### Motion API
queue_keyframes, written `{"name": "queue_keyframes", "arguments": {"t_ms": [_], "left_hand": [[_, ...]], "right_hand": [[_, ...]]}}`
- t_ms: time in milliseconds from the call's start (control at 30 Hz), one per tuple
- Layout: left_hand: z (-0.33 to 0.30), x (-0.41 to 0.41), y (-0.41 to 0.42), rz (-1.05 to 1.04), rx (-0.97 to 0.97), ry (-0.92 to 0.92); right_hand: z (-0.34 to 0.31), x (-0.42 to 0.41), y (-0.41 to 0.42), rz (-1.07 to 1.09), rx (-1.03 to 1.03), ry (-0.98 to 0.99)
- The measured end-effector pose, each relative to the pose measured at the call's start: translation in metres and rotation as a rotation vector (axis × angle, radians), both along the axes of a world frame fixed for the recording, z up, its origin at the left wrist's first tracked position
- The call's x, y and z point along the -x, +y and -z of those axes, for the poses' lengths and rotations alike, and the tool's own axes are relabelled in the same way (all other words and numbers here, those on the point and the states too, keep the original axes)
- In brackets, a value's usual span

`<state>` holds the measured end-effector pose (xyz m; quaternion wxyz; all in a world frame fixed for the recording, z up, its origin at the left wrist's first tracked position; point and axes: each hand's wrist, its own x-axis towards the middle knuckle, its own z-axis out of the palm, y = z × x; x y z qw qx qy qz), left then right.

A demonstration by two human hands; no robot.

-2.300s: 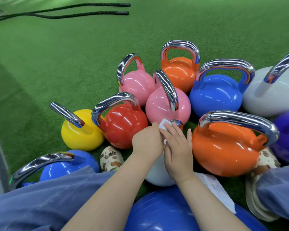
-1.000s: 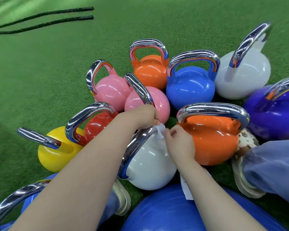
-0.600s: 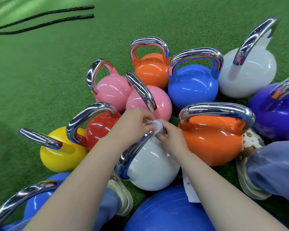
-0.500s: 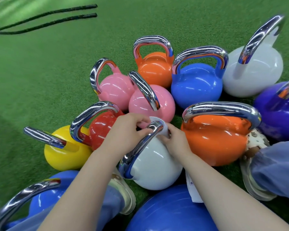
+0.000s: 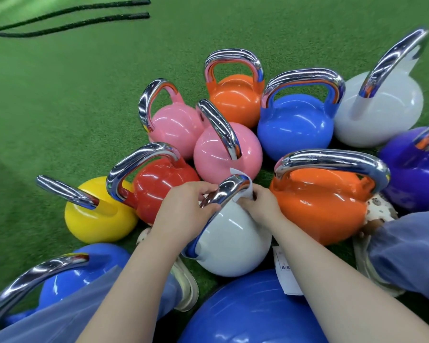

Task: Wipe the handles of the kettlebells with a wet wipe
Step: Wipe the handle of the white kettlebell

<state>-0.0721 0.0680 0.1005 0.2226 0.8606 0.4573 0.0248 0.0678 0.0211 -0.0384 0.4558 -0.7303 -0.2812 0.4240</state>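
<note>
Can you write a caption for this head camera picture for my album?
Two hands work a wet wipe around the white kettlebell's shiny handle among colourful kettlebells.

The purple kettlebell (image 5: pixel 416 169) is cut off at the right edge.

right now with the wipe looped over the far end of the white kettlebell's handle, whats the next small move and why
Probably draw the wet wipe down along the chrome handle toward you. The right hand pinches the wipe at the handle's far bend, the left hand grips the handle just below it, and the length running down to the near white kettlebell looks unwiped, so the left hand would need to shift clear.
</note>
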Motion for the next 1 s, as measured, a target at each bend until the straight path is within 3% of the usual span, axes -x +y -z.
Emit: {"name": "queue_keyframes", "arguments": {"t_ms": [167, 400, 667, 867, 1000], "left_hand": [[0.0, -0.001, 0.0, -0.008, 0.013, -0.01], [0.002, 0.001, 0.001, -0.021, 0.042, -0.031], [0.002, 0.0, 0.002, -0.026, 0.054, -0.045], [0.002, 0.001, 0.001, -0.029, 0.05, -0.069], [0.0, 0.001, 0.001, -0.007, 0.032, -0.053]], "right_hand": [[0.001, -0.006, 0.002, -0.086, 0.011, 0.037], [0.007, -0.008, -0.021, 0.109, -0.015, -0.107], [0.003, -0.008, -0.012, -0.117, 0.042, -0.036], [-0.017, 0.013, 0.002, 0.059, -0.307, -0.158], [-0.027, 0.034, 0.007, 0.075, -0.541, -0.542]]}}
